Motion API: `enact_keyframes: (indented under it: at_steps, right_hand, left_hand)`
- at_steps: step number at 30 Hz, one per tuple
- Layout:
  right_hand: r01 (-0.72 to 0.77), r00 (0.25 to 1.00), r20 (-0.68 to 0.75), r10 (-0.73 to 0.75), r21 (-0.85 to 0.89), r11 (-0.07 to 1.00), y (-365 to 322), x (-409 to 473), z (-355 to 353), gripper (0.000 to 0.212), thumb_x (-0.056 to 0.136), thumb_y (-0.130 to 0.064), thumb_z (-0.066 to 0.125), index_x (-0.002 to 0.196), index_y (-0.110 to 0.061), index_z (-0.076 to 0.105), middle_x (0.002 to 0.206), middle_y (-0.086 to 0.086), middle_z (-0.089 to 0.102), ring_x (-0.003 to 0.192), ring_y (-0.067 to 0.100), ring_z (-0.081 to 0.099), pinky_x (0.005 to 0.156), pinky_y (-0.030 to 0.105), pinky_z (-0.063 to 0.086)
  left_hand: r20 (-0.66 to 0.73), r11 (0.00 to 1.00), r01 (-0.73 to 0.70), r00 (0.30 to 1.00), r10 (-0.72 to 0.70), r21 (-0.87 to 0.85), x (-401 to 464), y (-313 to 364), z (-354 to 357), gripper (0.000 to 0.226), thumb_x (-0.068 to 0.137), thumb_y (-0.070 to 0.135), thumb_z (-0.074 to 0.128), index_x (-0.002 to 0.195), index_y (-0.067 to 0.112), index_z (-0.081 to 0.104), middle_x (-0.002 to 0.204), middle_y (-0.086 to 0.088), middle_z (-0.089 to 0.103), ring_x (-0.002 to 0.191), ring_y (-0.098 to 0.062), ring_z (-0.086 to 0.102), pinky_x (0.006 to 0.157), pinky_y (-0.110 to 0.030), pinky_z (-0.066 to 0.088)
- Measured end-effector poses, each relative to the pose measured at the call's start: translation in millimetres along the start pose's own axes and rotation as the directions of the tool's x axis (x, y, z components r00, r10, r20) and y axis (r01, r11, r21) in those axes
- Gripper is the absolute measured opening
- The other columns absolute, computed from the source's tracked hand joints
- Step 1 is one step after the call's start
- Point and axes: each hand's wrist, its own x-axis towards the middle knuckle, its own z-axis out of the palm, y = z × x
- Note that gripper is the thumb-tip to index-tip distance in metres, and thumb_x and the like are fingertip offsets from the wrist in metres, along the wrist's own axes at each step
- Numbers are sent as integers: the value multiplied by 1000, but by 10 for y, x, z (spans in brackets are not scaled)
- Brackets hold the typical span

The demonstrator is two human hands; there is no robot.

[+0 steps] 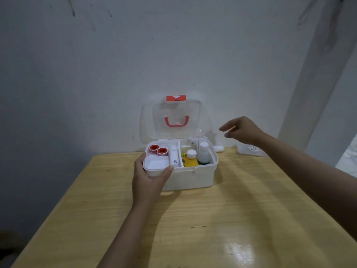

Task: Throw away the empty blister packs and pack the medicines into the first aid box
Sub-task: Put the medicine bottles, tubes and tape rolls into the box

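First aid box [190, 176] sits at the table's [212, 219] far edge, lid [174, 118] up against the wall behind. Tray [154, 164] in left half: two tape rolls [158, 149] at back, tube [173, 155] along its right side. Two bottles [197, 154] in right half. Clear packet [250, 149] on table right of box.

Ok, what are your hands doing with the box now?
Left hand gripping first aid box tray corner. Right hand open, empty, raised beside open lid. Bottles packed. Nothing blocking.
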Motion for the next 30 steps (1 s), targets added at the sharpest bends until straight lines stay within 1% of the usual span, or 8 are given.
enact_keyframes:
  at_steps: [3,5,10,13,17,21,26,30]
  right_hand:
    - [-80,996,-37,77,-75,994,368,-59,53,26,76,-5,72,101,-14,73,106,8,73,79,13,64,77,24,46]
    - [-107,993,-48,103,-72,992,515,-69,186,27,77,-7,71,103,-13,72,108,8,72,78,12,62,76,22,44]
    - [-135,989,-68,130,-90,987,684,10,643,33,81,-12,65,114,-13,67,122,8,65,105,23,62,94,33,47]
    - [-148,986,-88,140,-102,984,733,80,829,34,83,-13,59,116,-12,66,123,10,64,113,27,58,95,37,45]
    - [-176,971,-178,159,-84,981,746,155,934,26,85,-12,56,106,-14,69,115,11,66,105,28,59,83,34,45]
    - [-145,967,-217,133,-41,989,782,118,938,21,85,-16,59,103,-13,70,110,11,68,98,26,61,82,35,48]
    - [-66,936,-342,87,74,995,580,25,685,22,81,-19,69,101,-9,72,97,11,72,73,15,59,73,24,43]
    - [46,913,-407,7,121,992,138,-69,393,23,81,-20,70,101,-11,72,93,8,72,71,12,60,66,15,44]
  left_hand:
    - [-13,1000,2,1000,-2,10,7,-19,23,82,65,35,82,134,28,38,121,11,48,108,-14,54,78,-30,56]
    - [-18,1000,1,1000,-1,18,12,-22,37,82,66,35,81,135,29,37,121,11,47,108,-14,53,76,-30,56]
    - [-33,999,-3,999,5,32,2,-37,59,78,69,30,80,135,29,39,123,9,47,106,-13,52,70,-24,54]
    - [-30,999,-21,999,22,26,1,-45,63,76,70,28,80,135,29,39,122,10,48,105,-11,53,69,-22,54]
    - [-34,999,-33,999,33,15,12,-64,55,73,69,29,80,130,33,41,116,17,49,104,-4,55,69,-21,56]
    - [-37,999,-31,999,31,8,2,-57,57,75,70,25,80,133,28,40,119,13,49,99,-2,54,64,-12,53]
    - [-46,1000,-12,999,12,6,-3,-26,61,74,67,28,82,130,30,42,116,14,50,100,-6,54,68,-16,48]
    - [-24,1000,6,1000,-6,5,4,-12,43,78,66,33,82,132,29,40,117,12,51,101,-8,55,73,-22,52]
